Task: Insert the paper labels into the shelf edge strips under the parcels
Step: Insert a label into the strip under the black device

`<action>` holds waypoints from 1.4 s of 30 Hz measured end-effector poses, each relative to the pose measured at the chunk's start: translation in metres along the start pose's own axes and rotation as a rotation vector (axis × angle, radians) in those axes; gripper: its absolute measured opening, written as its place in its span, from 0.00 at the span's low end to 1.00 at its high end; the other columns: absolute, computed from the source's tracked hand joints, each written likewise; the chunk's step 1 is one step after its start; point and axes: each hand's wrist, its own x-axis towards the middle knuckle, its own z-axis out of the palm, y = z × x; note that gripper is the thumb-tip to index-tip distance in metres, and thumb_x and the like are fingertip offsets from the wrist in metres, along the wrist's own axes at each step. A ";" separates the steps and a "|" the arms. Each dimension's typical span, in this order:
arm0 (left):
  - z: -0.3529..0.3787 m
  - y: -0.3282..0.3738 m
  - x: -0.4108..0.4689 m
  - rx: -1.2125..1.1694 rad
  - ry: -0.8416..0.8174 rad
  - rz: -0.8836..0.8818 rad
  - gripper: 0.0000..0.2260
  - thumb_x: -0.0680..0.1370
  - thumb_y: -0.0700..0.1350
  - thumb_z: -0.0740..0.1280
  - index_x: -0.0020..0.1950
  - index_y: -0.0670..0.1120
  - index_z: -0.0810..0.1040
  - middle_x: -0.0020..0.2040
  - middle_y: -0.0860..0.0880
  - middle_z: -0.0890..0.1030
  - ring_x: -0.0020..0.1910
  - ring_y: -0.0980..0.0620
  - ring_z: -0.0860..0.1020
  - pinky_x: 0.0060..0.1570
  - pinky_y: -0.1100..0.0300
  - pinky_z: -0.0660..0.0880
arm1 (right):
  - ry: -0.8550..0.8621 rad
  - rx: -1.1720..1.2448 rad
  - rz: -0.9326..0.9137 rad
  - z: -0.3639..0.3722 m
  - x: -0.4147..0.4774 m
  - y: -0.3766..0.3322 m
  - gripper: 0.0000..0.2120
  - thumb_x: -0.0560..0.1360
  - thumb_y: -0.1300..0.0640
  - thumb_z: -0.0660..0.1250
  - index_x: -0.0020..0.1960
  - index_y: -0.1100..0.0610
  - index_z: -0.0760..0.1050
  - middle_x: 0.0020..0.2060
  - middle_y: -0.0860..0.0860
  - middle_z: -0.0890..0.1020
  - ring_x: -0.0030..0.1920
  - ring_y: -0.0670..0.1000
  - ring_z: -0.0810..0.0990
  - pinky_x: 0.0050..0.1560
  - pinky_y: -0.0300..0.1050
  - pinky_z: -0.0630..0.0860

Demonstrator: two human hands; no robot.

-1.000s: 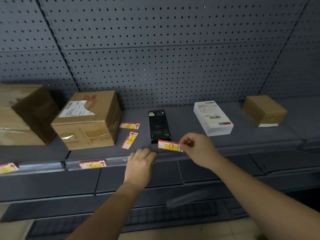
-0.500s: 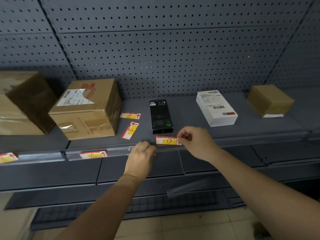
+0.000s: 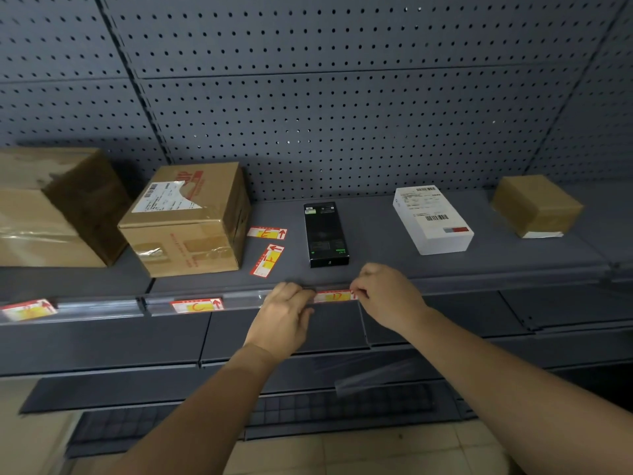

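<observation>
A red and yellow paper label marked D (image 3: 333,296) lies along the clear shelf edge strip (image 3: 239,299), right under the black box (image 3: 325,233). My right hand (image 3: 387,296) pinches the label's right end. My left hand (image 3: 286,315) presses its fingertips on the strip at the label's left end. A label marked C (image 3: 197,305) sits in the strip under the taped cardboard box (image 3: 186,217). Another label (image 3: 27,309) sits in the strip at far left. Two loose labels, E (image 3: 268,233) and F (image 3: 268,260), lie on the shelf.
A large cardboard box (image 3: 48,207) stands at far left. A white parcel (image 3: 433,219) and a small brown parcel (image 3: 536,205) rest on the right part of the grey shelf (image 3: 394,265). Pegboard wall (image 3: 325,114) behind. A lower shelf (image 3: 102,347) juts out beneath.
My right hand has brought the D label down from above the shelf edge onto the strip. My left hand rose to the strip beside it. The camera view tilted down slightly.
</observation>
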 end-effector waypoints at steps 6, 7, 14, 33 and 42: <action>-0.003 0.001 0.003 0.028 -0.006 0.008 0.14 0.73 0.40 0.69 0.59 0.45 0.80 0.50 0.47 0.78 0.51 0.46 0.74 0.54 0.52 0.75 | 0.105 -0.017 -0.017 0.004 -0.006 -0.002 0.08 0.78 0.57 0.67 0.54 0.55 0.82 0.45 0.52 0.83 0.46 0.53 0.79 0.48 0.46 0.76; -0.005 0.003 0.003 0.031 0.007 0.004 0.13 0.74 0.40 0.69 0.58 0.45 0.80 0.49 0.47 0.78 0.50 0.46 0.74 0.52 0.51 0.75 | 0.123 0.000 -0.001 0.003 -0.007 -0.002 0.08 0.77 0.55 0.68 0.54 0.55 0.82 0.45 0.52 0.83 0.46 0.53 0.79 0.48 0.45 0.75; -0.037 0.022 0.023 0.098 0.060 -0.048 0.14 0.72 0.41 0.69 0.57 0.46 0.79 0.49 0.48 0.78 0.50 0.47 0.74 0.50 0.53 0.73 | 0.136 0.117 0.041 -0.027 -0.002 -0.018 0.13 0.77 0.53 0.68 0.60 0.55 0.79 0.54 0.49 0.80 0.55 0.50 0.77 0.53 0.42 0.73; -0.130 0.041 0.071 0.244 0.022 -0.156 0.09 0.73 0.46 0.67 0.52 0.47 0.79 0.48 0.50 0.76 0.51 0.48 0.75 0.48 0.53 0.76 | 0.168 0.120 -0.034 -0.111 0.009 -0.042 0.14 0.77 0.52 0.67 0.62 0.53 0.78 0.56 0.50 0.79 0.55 0.52 0.78 0.55 0.49 0.77; -0.124 0.006 0.076 0.194 -0.083 -0.221 0.12 0.75 0.42 0.67 0.58 0.46 0.78 0.52 0.48 0.76 0.53 0.47 0.75 0.51 0.52 0.76 | 0.111 0.153 -0.078 -0.077 0.050 -0.050 0.13 0.76 0.53 0.68 0.60 0.53 0.79 0.54 0.50 0.80 0.52 0.51 0.79 0.53 0.48 0.79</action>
